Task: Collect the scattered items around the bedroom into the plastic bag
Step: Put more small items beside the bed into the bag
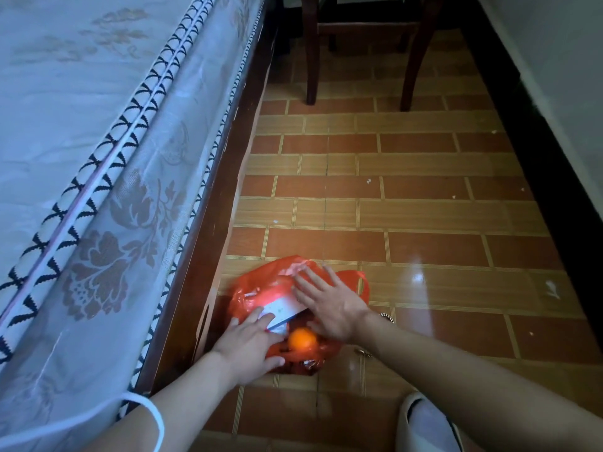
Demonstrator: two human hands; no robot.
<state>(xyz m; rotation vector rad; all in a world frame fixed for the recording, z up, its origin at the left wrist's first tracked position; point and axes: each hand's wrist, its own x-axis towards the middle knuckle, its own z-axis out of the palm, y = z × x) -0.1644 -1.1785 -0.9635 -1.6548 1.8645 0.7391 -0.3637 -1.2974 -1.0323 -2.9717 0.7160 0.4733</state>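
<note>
A floor of glossy orange-brown rectangular tiles point(424, 197) with pale yellowish bands runs as a narrow strip between a bed on the left and a white wall with a black skirting band point(535, 151) on the right; small white flecks dot the tiles. The bed's pale floral-patterned mattress point(81, 125), edged with black-and-white zigzag piping, sits on a dark reddish wooden frame point(222, 203). At the far end stand the dark wooden legs of a chair point(311, 60). The crumpled red plastic bag point(254, 288) lies on the floor close against the bed frame, its mouth open, with a round orange fruit point(302, 340) and a flat white card or packet point(284, 309) inside. The left hand point(248, 344) rests at the bag's near edge, fingers straight and touching the white packet. The right hand point(329, 305) lies flat over the bag's top, fingers spread apart. A white slipper point(427, 425) shows at the bottom.
</note>
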